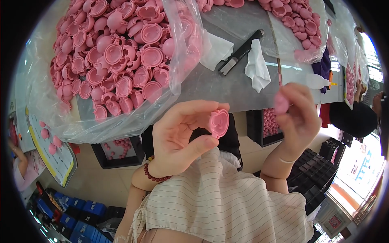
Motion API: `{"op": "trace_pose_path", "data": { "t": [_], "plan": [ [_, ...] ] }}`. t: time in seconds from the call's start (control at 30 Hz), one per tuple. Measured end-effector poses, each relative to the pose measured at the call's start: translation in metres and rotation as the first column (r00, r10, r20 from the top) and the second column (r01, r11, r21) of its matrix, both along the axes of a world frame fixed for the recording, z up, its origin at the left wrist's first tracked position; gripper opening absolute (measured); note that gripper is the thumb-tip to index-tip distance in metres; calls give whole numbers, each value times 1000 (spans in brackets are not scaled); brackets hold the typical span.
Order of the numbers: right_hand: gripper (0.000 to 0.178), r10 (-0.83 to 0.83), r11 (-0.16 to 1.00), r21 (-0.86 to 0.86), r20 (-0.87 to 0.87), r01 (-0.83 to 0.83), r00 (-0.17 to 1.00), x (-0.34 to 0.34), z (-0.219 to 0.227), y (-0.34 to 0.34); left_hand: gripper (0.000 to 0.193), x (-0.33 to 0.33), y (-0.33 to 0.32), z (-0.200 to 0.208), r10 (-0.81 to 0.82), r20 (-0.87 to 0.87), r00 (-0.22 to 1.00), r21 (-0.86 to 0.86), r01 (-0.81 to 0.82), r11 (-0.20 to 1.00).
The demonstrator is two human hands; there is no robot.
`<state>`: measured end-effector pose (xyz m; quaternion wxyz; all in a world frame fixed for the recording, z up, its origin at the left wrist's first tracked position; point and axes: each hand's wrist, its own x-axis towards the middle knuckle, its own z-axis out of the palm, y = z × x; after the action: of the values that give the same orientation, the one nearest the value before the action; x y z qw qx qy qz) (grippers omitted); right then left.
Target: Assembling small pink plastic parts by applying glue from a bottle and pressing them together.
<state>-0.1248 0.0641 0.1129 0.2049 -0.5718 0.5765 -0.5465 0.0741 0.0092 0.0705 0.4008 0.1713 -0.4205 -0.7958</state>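
My left hand (178, 137) pinches a pink plastic half-shell (220, 123) between thumb and fingers, its hollow side turned to the right. To the right, my right hand (299, 111) is raised and slightly blurred. Its fingers hold a rounded pink plastic piece (281, 103), whose details are smeared. The two pieces are apart, both in front of the table's near edge. Beyond my left hand lies a large heap of similar pink half-shells (113, 54) on clear plastic sheeting (175, 77).
On the grey table (227, 95) lie a black-handled cutter knife (243, 50) and white cloths (257, 69). A second pink heap (300, 20) is at the far right, near a white bottle (316, 81). Black trays (117, 163) of pink pieces sit below the table edge. Another person's hand (360, 88) shows at far right.
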Motion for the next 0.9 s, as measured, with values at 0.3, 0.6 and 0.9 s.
{"op": "trace_pose_path", "data": {
  "t": [0.3,0.6,0.9],
  "plan": [
    [33,216,974,-43,-136,-224,967,35,-16,-9,36,-6,3,-1,101,89,991,-208,-80,975],
    [33,45,967,-208,-425,-146,904,42,-28,-3,44,-6,-1,0,20,157,987,-200,12,980],
    [13,-156,960,-272,-301,72,941,22,-30,15,47,-9,-9,-4,187,195,963,-402,-96,910]
  ]
}}
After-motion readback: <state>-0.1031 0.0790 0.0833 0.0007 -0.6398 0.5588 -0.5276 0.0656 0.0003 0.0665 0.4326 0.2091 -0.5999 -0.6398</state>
